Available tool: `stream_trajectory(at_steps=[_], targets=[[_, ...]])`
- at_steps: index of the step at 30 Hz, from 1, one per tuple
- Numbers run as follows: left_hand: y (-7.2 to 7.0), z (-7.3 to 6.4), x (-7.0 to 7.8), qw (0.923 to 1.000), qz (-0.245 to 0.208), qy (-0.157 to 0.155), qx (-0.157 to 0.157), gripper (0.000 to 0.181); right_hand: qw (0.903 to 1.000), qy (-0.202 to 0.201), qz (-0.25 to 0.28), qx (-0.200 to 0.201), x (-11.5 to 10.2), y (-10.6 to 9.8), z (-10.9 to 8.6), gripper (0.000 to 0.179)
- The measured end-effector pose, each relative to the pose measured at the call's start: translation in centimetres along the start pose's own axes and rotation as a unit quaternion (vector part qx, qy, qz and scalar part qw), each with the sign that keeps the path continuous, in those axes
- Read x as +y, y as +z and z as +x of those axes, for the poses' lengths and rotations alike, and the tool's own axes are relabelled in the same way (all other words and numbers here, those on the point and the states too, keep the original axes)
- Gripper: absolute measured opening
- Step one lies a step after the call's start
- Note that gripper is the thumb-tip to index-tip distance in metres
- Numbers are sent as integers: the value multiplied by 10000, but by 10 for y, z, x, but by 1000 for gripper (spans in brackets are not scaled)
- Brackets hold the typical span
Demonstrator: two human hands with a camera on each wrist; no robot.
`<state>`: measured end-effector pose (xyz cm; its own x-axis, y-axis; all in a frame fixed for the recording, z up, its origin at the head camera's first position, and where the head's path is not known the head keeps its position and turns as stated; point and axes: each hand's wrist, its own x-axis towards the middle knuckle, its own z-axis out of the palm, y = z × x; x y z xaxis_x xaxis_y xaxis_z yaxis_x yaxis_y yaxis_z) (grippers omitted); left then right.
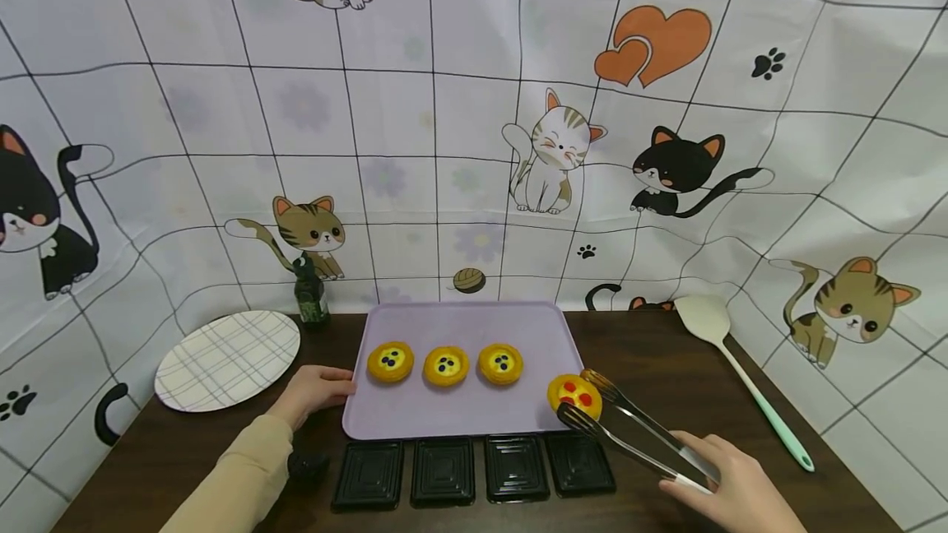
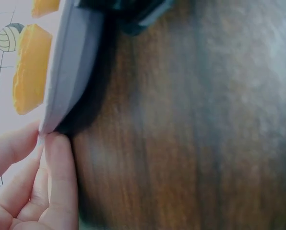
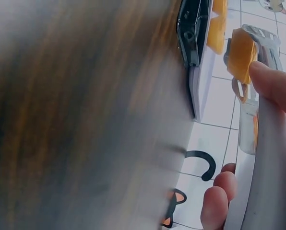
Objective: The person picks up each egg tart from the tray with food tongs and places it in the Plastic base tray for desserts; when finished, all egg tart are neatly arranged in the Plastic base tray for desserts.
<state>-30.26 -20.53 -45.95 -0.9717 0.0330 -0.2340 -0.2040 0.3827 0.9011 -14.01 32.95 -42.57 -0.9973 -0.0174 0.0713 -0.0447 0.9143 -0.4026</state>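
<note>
At the left end of a pale purple tray [image 1: 459,411], my left hand [image 1: 314,391] pinches the rim; the left wrist view shows fingers [image 2: 61,167] on both sides of that rim. My right hand [image 1: 729,475] holds metal tongs [image 1: 652,426] by the handles. Between the tong tips is a yellow egg tart [image 1: 575,389] with red spots, at the tray's right edge; in the right wrist view this tart [image 3: 242,55] appears raised above the tray. Three tarts with dark blue spots, among them the middle tart [image 1: 446,366], sit in a row on the tray.
Several black square molds [image 1: 442,471] line the tray's near side. A white checked plate [image 1: 228,360] and a dark green bottle [image 1: 311,294] stand at left. A spatula [image 1: 748,377] with a mint handle lies at right. Behind hangs a cat-print sheet [image 1: 474,122].
</note>
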Motion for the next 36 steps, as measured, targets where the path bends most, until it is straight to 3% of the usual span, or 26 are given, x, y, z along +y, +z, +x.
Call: stream_trajectory(at_steps=[13,19,23,26,29,36], targets=[[-2,-4,-3,9999,-106,67,-90,41,9990,226,25,-385,8,-5,-19,67],[0,-3,-2,9997,-183,146,-66,40,9996,217,-30,-149,13,1,-35,65],[0,-2,0,9997,-181,141,-50,41,9980,-426,-79,464,21,13,-43,58],[-1,-2,0,9998,-143,109,-69,42,9862,-1366,-90,932,31,21,-45,55],[-1,-1,0,9999,-90,85,-61,43,9793,-1755,-88,1007,35,25,-44,57],[-1,0,-1,9999,-45,122,-108,43,9908,-967,-131,943,24,28,-47,55]])
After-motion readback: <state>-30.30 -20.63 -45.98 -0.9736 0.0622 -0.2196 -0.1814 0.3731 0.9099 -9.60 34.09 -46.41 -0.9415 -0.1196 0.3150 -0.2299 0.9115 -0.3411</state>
